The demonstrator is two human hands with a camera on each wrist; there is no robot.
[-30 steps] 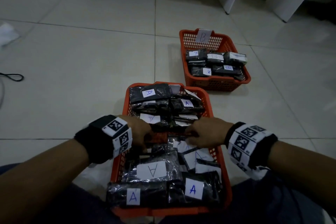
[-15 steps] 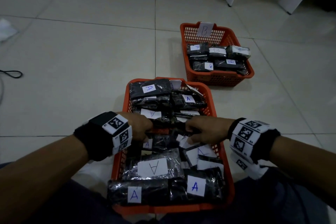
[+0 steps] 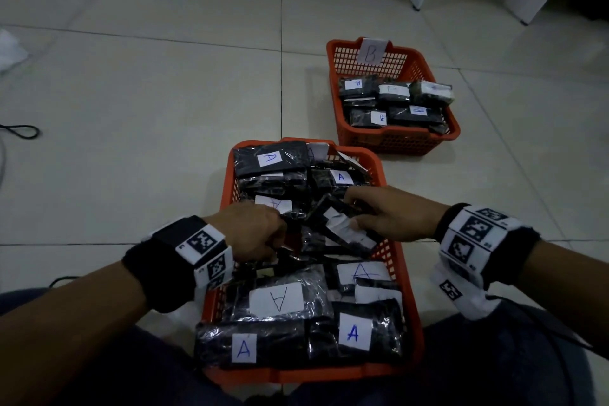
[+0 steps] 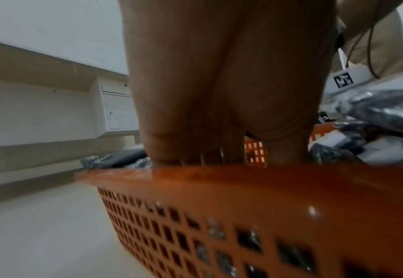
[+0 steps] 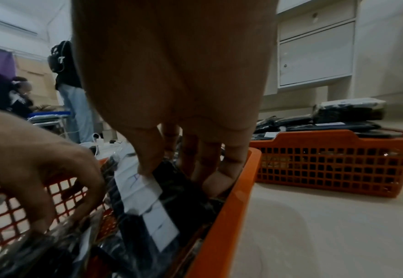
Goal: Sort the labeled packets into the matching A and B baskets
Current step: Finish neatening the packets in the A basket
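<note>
Since a second ago the right hand has tipped a black packet up from the near A basket, fingers curled round it, while the left hand digs curled among neighbouring packets, its grip unclear.

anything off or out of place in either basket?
Nothing misfiled that I can read: the near basket shows only A labels, the B basket shows B where legible. The near basket is heaped and untidy; the packet the right hand holds lies askew, its label unreadable. The left hand digs beside it.
</note>
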